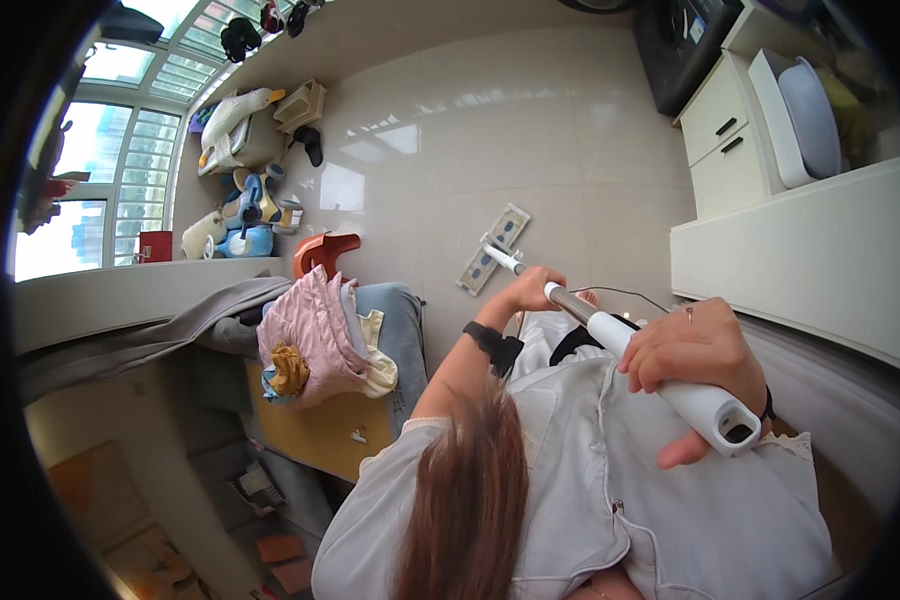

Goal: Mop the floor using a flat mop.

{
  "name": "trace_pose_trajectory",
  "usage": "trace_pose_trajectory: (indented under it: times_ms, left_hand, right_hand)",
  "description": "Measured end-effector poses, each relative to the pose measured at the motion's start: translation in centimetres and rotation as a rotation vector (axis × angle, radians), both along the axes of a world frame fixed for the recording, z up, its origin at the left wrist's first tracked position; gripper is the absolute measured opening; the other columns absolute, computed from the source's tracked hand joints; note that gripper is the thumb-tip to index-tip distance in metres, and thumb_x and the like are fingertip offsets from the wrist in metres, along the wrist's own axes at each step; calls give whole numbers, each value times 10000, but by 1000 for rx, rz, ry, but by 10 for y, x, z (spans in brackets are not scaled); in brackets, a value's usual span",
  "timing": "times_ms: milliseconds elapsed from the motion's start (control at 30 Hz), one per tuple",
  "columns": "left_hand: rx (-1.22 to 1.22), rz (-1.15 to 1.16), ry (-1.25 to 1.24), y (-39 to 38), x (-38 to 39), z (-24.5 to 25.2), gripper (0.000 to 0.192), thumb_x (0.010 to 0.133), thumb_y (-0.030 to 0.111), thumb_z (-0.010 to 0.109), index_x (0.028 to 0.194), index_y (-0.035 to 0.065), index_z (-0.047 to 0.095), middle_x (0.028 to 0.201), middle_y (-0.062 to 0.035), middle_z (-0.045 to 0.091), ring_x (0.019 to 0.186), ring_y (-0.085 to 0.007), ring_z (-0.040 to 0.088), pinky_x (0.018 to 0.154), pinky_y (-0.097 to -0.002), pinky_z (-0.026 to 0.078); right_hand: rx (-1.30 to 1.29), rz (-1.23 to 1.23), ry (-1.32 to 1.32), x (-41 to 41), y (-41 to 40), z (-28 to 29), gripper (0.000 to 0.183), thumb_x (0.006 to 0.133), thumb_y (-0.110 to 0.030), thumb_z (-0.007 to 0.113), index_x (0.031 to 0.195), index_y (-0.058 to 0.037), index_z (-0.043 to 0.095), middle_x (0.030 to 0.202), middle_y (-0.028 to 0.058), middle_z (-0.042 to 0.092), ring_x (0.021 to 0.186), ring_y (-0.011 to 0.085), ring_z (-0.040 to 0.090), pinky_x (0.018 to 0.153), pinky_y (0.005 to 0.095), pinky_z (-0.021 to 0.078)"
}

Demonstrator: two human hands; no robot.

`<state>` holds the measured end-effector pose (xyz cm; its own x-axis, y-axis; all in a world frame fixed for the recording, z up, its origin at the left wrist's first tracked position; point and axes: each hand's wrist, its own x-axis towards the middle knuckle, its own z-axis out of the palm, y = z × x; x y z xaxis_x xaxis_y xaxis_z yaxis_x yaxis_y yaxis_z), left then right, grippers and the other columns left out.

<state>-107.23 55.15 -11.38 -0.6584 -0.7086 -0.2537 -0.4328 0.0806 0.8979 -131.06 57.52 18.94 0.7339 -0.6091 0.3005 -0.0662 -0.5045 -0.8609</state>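
A flat mop with a white and metal pole slants from the tiled floor up to my body. My left hand is closed around the lower part of the pole, just above the joint. My right hand grips the thick white upper handle, whose end with a hole points towards me. The rectangular mop head lies on the floor, pale with dark oval spots on its top. A dark band is around my left wrist.
An orange plastic stool stands left, beside a pink cloth piled on a chair. Ride-on toys, a goose plush and a black slipper are by the windows. White cabinets and a dark washing machine line the right.
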Motion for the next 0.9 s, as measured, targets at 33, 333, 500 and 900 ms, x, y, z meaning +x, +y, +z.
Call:
trace_pose_trajectory:
  times_ms: [33, 333, 500, 900]
  left_hand:
    - [41, -26, -11, 9, -5, 3, 225, 551, 159, 703, 727, 45, 622, 674, -103, 611, 629, -243, 577, 591, -341, 448]
    - [54, -246, -10, 32, 3, 29, 242, 551, 186, 716, 721, 36, 632, 659, -128, 621, 593, -283, 575, 564, -364, 449]
    - [-1, -275, -40, 29, 28, 54, 223, 564, 190, 719, 699, 41, 623, 650, -133, 609, 604, -314, 567, 562, -384, 442]
    - [-369, 592, -97, -12, 165, 6, 190, 696, 152, 716, 764, 44, 575, 705, -117, 582, 669, -286, 560, 627, -348, 452]
  right_hand:
    - [-7, -3, -9, -4, 4, 1, 505, 671, -525, 690, 624, -53, 516, 608, 50, 590, 600, 224, 645, 579, 307, 539]
    - [135, 313, -400, 19, 19, 12, 225, 707, -89, 671, 573, -49, 495, 542, 44, 543, 453, 175, 560, 481, 289, 506]
    - [43, 457, -583, 50, 25, 22, 226, 729, -16, 607, 556, -55, 467, 500, 35, 463, 401, 170, 489, 455, 284, 479]
    - [201, 22, -396, 169, -14, -24, 127, 632, 19, 507, 605, -60, 411, 544, 35, 485, 485, 171, 487, 481, 277, 405]
